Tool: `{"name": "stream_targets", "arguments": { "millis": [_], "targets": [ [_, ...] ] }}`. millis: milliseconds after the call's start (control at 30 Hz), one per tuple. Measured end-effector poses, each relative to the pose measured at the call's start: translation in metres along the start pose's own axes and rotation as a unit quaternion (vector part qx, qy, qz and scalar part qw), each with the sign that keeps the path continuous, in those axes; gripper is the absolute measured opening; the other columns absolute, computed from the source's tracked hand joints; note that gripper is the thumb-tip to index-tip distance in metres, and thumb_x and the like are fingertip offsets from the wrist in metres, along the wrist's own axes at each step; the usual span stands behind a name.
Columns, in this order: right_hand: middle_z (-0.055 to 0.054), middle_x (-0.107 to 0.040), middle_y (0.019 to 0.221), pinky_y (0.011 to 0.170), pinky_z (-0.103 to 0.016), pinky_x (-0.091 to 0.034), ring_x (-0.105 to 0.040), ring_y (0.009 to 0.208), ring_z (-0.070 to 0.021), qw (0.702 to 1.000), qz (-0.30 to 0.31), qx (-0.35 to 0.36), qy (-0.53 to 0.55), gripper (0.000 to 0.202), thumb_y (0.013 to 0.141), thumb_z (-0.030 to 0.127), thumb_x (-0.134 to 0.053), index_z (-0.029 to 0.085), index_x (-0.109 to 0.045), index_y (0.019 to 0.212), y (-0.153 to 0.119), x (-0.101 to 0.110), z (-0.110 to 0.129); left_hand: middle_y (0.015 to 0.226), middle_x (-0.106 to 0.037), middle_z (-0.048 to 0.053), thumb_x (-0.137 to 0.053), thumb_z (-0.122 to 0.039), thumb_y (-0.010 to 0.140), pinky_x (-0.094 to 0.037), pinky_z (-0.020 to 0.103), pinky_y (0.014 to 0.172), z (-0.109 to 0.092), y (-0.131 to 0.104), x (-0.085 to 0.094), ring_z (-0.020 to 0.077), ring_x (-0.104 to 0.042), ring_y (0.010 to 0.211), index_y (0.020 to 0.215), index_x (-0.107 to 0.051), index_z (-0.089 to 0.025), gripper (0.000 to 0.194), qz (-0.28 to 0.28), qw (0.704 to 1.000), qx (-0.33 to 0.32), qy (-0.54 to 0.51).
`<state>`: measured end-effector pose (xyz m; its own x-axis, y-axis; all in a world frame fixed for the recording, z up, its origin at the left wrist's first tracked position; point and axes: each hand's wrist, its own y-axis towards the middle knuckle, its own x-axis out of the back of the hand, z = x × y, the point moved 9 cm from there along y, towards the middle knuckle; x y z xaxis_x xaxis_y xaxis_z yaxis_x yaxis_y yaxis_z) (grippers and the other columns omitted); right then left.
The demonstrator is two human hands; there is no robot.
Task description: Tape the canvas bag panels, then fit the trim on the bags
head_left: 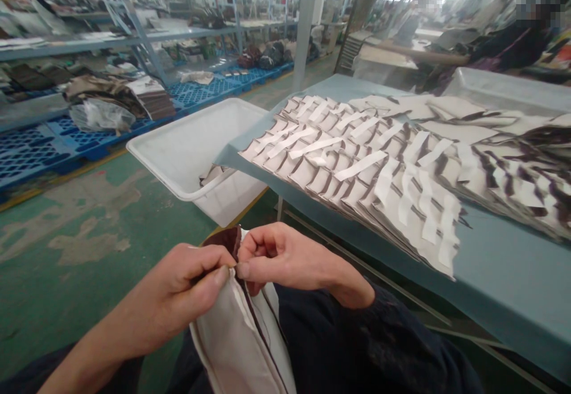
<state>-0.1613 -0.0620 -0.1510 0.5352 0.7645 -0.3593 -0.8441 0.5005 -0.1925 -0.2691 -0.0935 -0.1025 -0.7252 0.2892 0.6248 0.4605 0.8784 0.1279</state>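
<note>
Your left hand (187,287) and right hand (276,260) both pinch the top edge of a soft, light fabric piece (236,334); it looks floppy, so grip near the seam.

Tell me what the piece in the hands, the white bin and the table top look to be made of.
Piece pinched by left hand and right hand: soft sheet, probably leather or fabric; pale matte face, dark brown edge, it bends.
White bin: likely moulded plastic; smooth, rounded rim.
Table top: smooth matte grey-blue surface; material unclear.
</note>
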Motion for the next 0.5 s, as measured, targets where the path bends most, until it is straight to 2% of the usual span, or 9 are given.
{"name": "stream_targets", "arguments": {
  "millis": [67,133,200,267,367,500],
  "targets": [
    [0.006,-0.065,0.070,0.061,-0.022,-0.044,-0.056,0.064,-0.0092,0.997,-0.047,0.022,-0.051,0.048,0.078,0.053,-0.101,0.019,-0.066,0.079,-0.005,0.005,0.004,0.061,-0.056,-0.008,-0.048,-0.031,0.109,-0.037,0.018,0.048,0.000,0.002,-0.001,0.0088,-0.053,0.050,0.076,-0.071,-0.020,0.042,0.016,1.000,0.022,0.000],
    [0.006,-0.064,0.072,0.060,-0.022,-0.040,-0.054,0.064,-0.0089,0.982,-0.095,0.060,-0.150,0.033,0.086,0.039,-0.094,0.019,-0.068,0.082,-0.013,0.009,0.017,0.060,-0.056,-0.007,-0.047,-0.033,0.106,-0.038,0.018,0.049,-0.001,0.004,-0.001,0.0097,-0.054,0.050,0.075,-0.072,-0.019,0.042,0.037,0.998,0.046,0.009],
    [0.007,-0.064,0.071,0.061,-0.022,-0.039,-0.055,0.064,-0.0085,0.954,-0.122,0.095,-0.259,0.021,0.092,0.027,-0.086,0.019,-0.069,0.082,-0.021,0.006,0.034,0.060,-0.057,-0.006,-0.045,-0.033,0.102,-0.040,0.019,0.050,-0.002,0.007,-0.002,0.0109,-0.055,0.052,0.077,-0.075,-0.018,0.042,0.059,0.996,0.068,0.022],
    [0.008,-0.064,0.069,0.063,-0.023,-0.038,-0.056,0.063,-0.0079,0.921,-0.130,0.115,-0.350,0.019,0.093,0.020,-0.083,0.019,-0.069,0.080,-0.026,0.001,0.050,0.059,-0.054,-0.006,-0.044,-0.034,0.100,-0.038,0.019,0.050,-0.004,0.009,-0.002,0.0109,-0.053,0.052,0.076,-0.075,-0.018,0.043,0.072,0.994,0.080,0.025],
    [0.008,-0.065,0.067,0.063,-0.024,-0.036,-0.056,0.061,-0.0074,0.884,-0.138,0.121,-0.429,0.019,0.092,0.014,-0.085,0.019,-0.071,0.079,-0.030,-0.005,0.067,0.058,-0.046,-0.006,-0.044,-0.035,0.098,-0.034,0.020,0.048,-0.008,0.011,-0.002,0.0099,-0.047,0.050,0.069,-0.070,-0.019,0.043,0.080,0.993,0.085,0.028],
    [0.007,-0.066,0.063,0.059,-0.025,-0.034,-0.056,0.059,-0.0086,0.882,-0.137,0.106,-0.438,0.024,0.092,0.020,-0.087,0.020,-0.072,0.074,-0.030,-0.008,0.073,0.058,-0.047,-0.006,-0.046,-0.039,0.101,-0.036,0.020,0.048,-0.016,0.009,0.002,0.0108,-0.049,0.050,0.069,-0.071,-0.020,0.045,0.069,0.994,0.076,0.028]
  ]
}}
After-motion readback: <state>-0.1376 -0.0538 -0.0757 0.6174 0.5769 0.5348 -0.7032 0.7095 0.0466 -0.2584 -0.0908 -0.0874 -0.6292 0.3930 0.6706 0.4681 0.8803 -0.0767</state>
